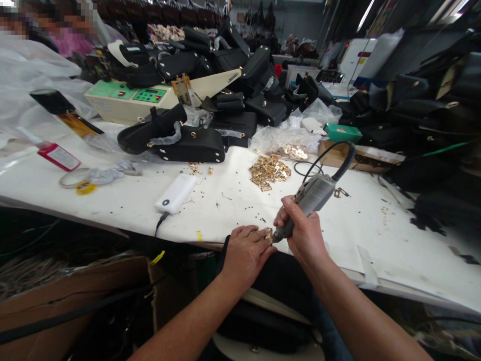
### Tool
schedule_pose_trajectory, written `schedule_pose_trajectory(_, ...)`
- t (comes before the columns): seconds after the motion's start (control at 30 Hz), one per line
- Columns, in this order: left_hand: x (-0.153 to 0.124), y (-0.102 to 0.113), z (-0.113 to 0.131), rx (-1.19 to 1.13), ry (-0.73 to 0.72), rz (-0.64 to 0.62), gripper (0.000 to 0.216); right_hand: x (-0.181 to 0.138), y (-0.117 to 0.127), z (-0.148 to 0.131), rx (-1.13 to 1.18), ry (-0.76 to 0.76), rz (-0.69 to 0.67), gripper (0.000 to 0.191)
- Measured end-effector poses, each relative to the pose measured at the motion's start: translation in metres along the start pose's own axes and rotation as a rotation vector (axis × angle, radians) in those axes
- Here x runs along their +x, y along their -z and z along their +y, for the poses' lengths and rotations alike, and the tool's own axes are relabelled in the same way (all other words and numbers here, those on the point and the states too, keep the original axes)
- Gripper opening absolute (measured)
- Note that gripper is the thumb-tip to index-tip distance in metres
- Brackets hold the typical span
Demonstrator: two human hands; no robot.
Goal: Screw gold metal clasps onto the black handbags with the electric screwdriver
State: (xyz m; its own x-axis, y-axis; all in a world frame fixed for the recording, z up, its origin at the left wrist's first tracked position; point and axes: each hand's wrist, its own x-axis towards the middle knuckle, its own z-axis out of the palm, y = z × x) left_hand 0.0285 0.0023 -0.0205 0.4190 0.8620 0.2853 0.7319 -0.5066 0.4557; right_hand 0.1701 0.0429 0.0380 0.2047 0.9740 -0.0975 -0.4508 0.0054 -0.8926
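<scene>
My right hand (306,230) is wrapped round a grey electric screwdriver (315,193), its tip slanting down to the left. The tip meets a small gold metal fitting (269,233) at the table's front edge. My left hand (246,250) is closed on this fitting from the left, its fingertips and thumb around it, pressing it against a black bag (287,278) below. Part of the fitting is hidden by the fingers. Just beyond the hands lies a heap of gold fittings (270,171), with tiny dark screws (259,218) scattered nearer.
A white power bank (176,193) with a cable lies left on the white table (124,220). Black bags (191,145) are piled behind, beside a cream machine (124,103). A red bottle (58,155) lies far left. Right stands an open cardboard box (361,158).
</scene>
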Motion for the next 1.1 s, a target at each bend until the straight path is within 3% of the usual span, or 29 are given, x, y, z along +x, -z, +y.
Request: schedule_pose_trajectory(1.1, -0.0026, -0.0054, -0.0027, -0.021, 0.023, 0.0, 0.029, 0.004, 0.0045, -0.0003, -0.036, 0.034, 0.027, 0.031)
